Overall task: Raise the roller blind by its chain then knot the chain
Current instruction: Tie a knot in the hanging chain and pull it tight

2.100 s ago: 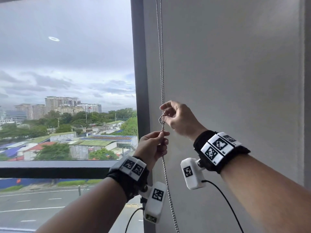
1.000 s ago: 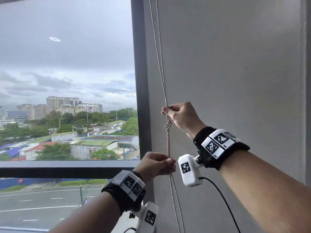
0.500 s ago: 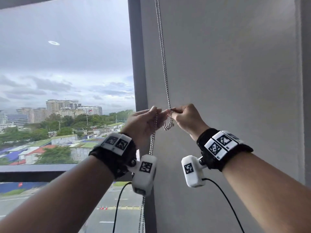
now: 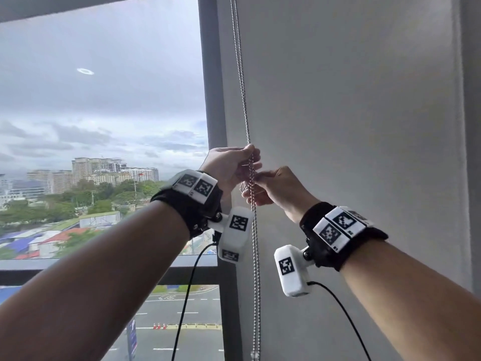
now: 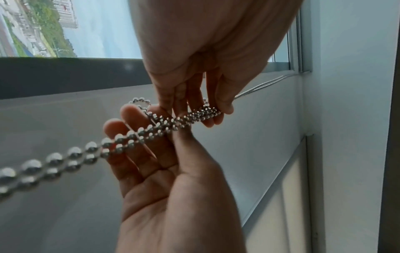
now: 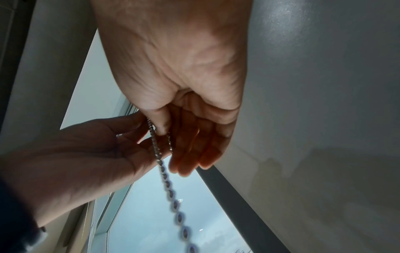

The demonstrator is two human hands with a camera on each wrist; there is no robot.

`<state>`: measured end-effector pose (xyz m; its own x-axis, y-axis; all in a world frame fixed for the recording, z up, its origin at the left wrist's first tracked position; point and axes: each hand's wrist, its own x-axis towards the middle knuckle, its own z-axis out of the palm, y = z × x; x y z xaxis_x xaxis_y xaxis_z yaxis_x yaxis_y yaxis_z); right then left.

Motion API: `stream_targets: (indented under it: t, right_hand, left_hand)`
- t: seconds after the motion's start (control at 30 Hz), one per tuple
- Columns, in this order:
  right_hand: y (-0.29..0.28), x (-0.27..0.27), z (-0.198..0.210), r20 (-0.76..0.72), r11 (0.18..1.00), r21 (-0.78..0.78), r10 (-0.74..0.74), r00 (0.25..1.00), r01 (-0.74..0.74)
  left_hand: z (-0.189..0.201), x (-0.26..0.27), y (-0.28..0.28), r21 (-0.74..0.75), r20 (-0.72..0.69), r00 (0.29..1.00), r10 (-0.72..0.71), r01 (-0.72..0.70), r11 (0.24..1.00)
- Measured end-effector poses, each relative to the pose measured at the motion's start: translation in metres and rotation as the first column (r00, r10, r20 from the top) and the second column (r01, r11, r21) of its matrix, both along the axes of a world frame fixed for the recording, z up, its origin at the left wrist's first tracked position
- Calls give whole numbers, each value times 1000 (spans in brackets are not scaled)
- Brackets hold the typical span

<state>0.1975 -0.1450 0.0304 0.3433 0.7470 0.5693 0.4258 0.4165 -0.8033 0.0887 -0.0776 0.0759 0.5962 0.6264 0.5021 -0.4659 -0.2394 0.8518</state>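
A silver bead chain [image 4: 243, 87] hangs in two strands beside the dark window frame [image 4: 213, 100]. At chest height the strands are bunched and twisted, with a small loop [image 4: 243, 187] sticking out to the left. My left hand [image 4: 251, 157] pinches the bunch from above. Just below it, my right hand [image 4: 256, 178] pinches the same strands between thumb and fingers. In the left wrist view the left hand [image 5: 203, 109] holds the twisted chain [image 5: 173, 123] and the right hand [image 5: 164, 126] meets it from below. The right wrist view shows the right hand [image 6: 164, 135] on the chain [image 6: 166, 181].
The window pane [image 4: 104, 126] to the left is uncovered and shows sky and buildings. A flat grey surface [image 4: 351, 126] fills the right side behind my hands. The free chain [image 4: 256, 269] hangs down between my wrists.
My left hand has come up from below the right hand and now sits just above it on the chain. The right hand stayed at about the same height.
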Motion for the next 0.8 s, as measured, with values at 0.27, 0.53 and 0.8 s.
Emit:
stream_targets:
  t: [0.27, 0.53, 0.8]
  right_hand:
    - [-5, 0, -7, -60, 999, 14, 50, 997, -49]
    - [-4, 14, 12, 219, 917, 158, -395, 892, 367]
    - [8, 4, 27, 24, 948, 162, -281, 959, 274]
  left_hand:
    - [-4, -8, -1, 42, -62, 995, 80, -77, 996]
    - [-8, -13, -6, 26, -130, 985, 116, -114, 993]
    - [-18, -8, -6, -47, -109, 984, 139, -144, 988]
